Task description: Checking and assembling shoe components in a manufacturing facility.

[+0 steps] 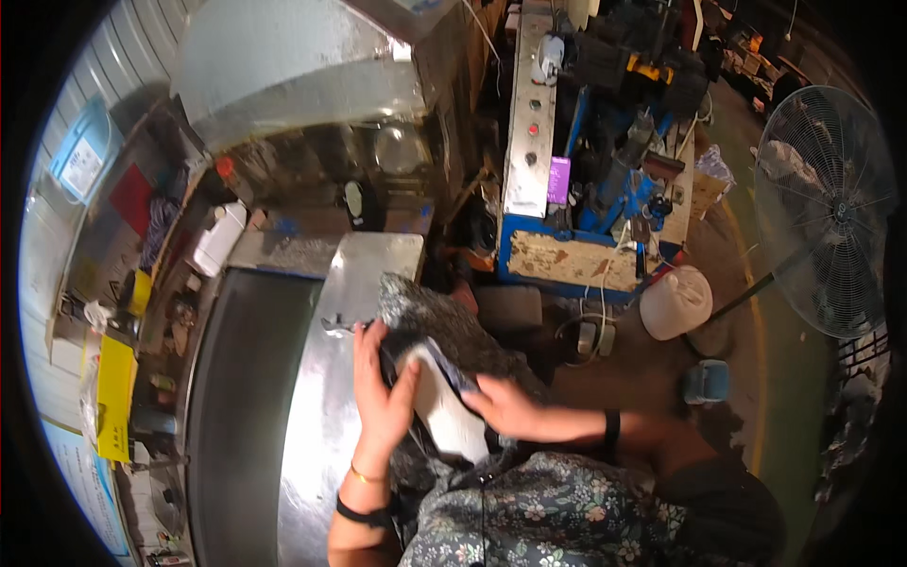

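In front of my body, a long white sole-shaped piece (451, 411) with a dark rim is held at a slant; I cannot tell whether it is part of a whole shoe. My left hand (385, 402) grips its far left side, with the thumb laid over the white face and the fingers against the dark edge. At the opposite edge, my right hand (505, 406) has its fingers closed on the dark rim, slightly blurred. Beneath and beyond lies a dark grey, shiny crumpled sheet (439, 317). A floral apron (543, 515) covers my front.
To the left run a metal tabletop (326, 416) and a dark conveyor belt (250, 378), leading to a large metal housing (302, 66). A blue-framed machine (614, 189) stands ahead right. A white bucket (675, 302), blue stool-like block (707, 381) and large fan (831, 208) are at right.
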`<state>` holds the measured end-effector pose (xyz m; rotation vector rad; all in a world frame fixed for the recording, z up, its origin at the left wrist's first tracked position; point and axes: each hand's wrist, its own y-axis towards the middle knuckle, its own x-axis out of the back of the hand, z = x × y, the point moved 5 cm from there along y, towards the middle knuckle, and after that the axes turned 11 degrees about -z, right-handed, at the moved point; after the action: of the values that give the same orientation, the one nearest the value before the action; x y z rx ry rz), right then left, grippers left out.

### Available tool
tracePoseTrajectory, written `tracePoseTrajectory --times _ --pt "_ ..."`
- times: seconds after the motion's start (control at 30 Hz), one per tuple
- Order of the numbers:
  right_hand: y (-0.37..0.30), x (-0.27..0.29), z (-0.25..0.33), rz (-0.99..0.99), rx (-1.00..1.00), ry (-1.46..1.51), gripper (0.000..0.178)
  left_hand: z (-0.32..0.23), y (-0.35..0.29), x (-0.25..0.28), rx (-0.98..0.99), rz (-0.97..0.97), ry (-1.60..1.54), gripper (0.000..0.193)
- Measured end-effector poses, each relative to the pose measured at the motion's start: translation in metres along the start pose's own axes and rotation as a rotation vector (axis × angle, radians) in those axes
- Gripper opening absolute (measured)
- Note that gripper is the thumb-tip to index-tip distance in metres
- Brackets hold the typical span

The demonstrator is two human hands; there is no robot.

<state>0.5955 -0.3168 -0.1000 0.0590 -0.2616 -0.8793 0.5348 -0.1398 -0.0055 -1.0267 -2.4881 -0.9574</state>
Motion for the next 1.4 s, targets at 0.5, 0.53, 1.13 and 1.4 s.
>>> tracePoseTrajectory --times 0.5,0.53,1.13,1.4 --pt "0.034 0.004 -0.029 0.203 -0.114 -0.290 0.043 0.042 0.012 -0.013 0.691 0.087 -0.588 0.060" --pt "0.033 -0.001 -0.002 0.101 0.348 -0.622 0.041 0.051 0.010 -0.013 0.706 0.068 -0.596 0.060" --pt "0.074 -0.011 0.064 -0.038 0.534 -0.896 0.017 0.057 0.027 -0.030 0.442 -0.038 -0.340 0.060" --pt "-0.007 -0.006 0.028 0.228 -0.244 -0.386 0.060 0.058 0.014 -0.016 0.405 -0.063 -0.392 0.060"
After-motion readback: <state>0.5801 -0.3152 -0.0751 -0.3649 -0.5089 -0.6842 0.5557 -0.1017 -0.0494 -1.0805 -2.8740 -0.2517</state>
